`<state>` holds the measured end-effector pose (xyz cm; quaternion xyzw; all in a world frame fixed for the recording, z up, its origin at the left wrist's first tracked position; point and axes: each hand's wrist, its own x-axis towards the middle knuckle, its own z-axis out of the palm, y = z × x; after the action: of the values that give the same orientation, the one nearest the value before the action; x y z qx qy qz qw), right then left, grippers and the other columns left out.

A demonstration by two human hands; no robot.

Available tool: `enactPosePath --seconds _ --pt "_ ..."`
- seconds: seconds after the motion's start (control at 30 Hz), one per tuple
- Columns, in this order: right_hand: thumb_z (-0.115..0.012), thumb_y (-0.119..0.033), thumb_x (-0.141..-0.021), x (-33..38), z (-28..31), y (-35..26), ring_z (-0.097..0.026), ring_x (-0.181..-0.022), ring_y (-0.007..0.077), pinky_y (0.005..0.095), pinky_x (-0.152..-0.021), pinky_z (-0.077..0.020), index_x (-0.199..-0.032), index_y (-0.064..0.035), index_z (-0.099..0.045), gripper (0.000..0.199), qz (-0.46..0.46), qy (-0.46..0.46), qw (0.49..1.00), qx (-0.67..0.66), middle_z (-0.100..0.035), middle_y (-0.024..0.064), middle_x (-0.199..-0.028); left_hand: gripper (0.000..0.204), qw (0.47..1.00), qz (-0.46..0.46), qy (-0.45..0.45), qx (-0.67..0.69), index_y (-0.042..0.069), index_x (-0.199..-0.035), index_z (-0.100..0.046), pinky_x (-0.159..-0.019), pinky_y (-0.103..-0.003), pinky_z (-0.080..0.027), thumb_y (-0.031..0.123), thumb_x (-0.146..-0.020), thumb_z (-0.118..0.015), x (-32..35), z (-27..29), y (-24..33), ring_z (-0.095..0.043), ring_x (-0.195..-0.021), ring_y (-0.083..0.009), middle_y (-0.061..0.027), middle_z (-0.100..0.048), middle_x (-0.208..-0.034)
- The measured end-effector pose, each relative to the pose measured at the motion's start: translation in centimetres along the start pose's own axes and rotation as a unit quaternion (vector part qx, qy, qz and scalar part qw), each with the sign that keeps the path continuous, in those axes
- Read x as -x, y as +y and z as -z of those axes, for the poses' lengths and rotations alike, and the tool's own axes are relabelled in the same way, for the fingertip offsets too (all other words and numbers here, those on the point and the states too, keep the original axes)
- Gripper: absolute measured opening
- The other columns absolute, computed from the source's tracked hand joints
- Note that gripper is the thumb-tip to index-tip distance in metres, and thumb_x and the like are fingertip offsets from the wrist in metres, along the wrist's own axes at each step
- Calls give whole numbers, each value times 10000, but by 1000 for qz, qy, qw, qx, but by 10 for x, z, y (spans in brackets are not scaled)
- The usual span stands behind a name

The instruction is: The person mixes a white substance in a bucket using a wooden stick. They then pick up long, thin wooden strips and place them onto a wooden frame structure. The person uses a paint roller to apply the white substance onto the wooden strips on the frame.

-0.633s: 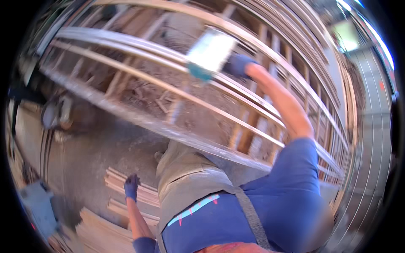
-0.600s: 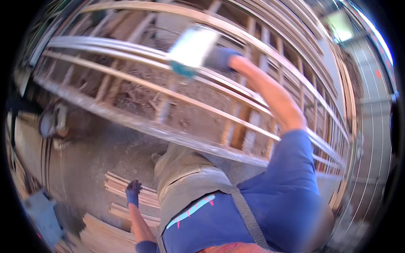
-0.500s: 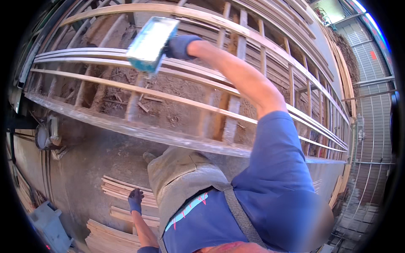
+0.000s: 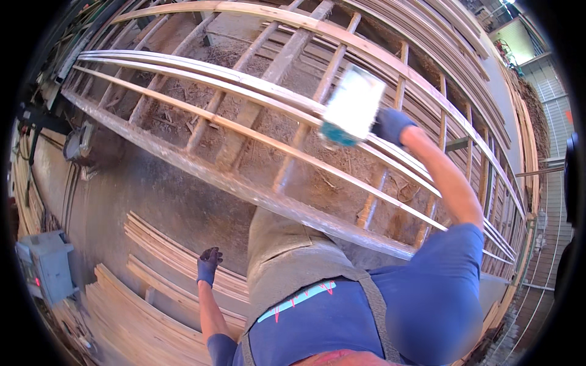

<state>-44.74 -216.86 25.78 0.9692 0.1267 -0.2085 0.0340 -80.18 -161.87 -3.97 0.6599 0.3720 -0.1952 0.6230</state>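
My right hand, in a dark blue glove, is closed on the side of a box-shaped tool. Its top is white and glary, its lower edge teal; motion blur hides the details. The tool sits at a group of pale wooden strips lying across the rack's crossbars; whether it touches them I cannot tell. Low on the left hangs my left hand, also gloved, its fingers loosely bent and apart with nothing seen in them. It is nearest to a stack of boards beside me.
A long rack with a worn front rail runs in front of my apron. More boards lie at the lower left, near a grey box. A bucket-like container stands beyond. Wood scraps litter the ground under the rack.
My right hand has carried the box-shaped tool to the right along the strips. My view has shifted too, bringing more of the boards at lower left into sight. The left hand still hangs low.
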Motion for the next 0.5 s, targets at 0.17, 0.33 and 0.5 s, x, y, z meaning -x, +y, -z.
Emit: enactPosePath --seconds 0.17,0.33,0.5 --pt "-555 -261 -868 121 -80 157 -649 -925 404 446 -807 -517 -1010 -91 -685 258 10 -13 1000 20 -680 216 -963 318 997 22 61 42 74 -1017 -666 -562 -258 -447 370 -918 -603 70 -110 -107 -643 -681 -144 -70 -710 -887" --pt "-537 -308 -891 166 -78 184 -658 -953 360 444 -835 -504 -1081 -78 -664 325 71 22 997 -23 -680 211 -1020 342 982 184 -51 -11 88 -1085 -637 -536 -277 -442 380 -915 -582 198 -209 -243 -650 -682 -166 -79 -707 -889" --pt "-565 -321 -896 228 -110 242 -672 -873 364 422 -789 -527 -980 -16 -688 340 119 66 990 -30 -691 217 -915 399 973 209 49 86 105 -1205 -584 -533 -322 -438 386 -924 -549 273 -298 -343 -651 -686 -215 -119 -690 -1011"
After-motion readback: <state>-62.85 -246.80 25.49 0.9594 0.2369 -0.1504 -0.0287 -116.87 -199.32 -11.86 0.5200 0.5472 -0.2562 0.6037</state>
